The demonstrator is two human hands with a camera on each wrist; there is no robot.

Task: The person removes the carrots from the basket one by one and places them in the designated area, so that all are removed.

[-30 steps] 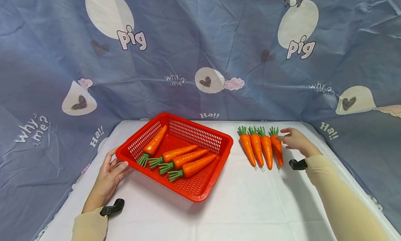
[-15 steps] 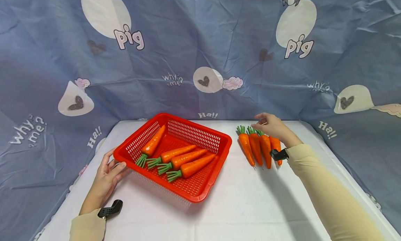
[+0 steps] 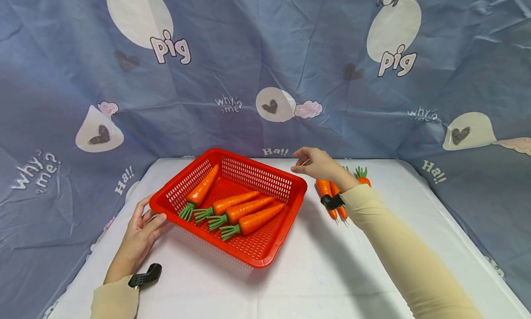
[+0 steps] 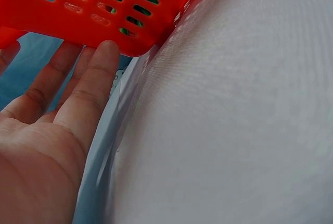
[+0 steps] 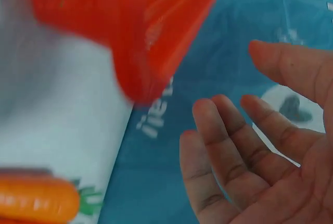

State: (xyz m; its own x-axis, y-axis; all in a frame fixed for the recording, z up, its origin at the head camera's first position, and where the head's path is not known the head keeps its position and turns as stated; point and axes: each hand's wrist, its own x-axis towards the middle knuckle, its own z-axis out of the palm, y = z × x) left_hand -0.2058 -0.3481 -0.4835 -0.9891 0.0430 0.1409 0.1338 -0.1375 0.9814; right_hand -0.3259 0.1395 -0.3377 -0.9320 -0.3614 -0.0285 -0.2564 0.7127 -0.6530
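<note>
A red perforated plastic basket (image 3: 265, 262) stands on the white-covered table, holding several orange carrots (image 3: 249, 223) with green tops. My left hand (image 3: 138, 233) is at its left corner. Seen from the left wrist, the fingers (image 4: 86, 96) are fairly straight and a fingertip touches the basket wall (image 4: 122, 41). Beyond the basket's right rim hovers my right hand (image 3: 317, 164), fingers loosely bent and nothing between them. More carrots (image 3: 323, 188) lie side by side on the table, partly hidden behind the right wrist and sleeve. In the right wrist view, one carrot (image 5: 39, 199) shows at lower left.
A blue patterned cloth (image 3: 232, 134) hangs behind the table and on both sides. White cloth (image 3: 298, 282) covers the tabletop. Each wrist wears a small black device, such as the left one (image 3: 146, 276).
My right hand has moved left from the rightmost loose carrot, across the row, to the basket's right rim, without picking one up. The left hand and the basket have stayed in place.
</note>
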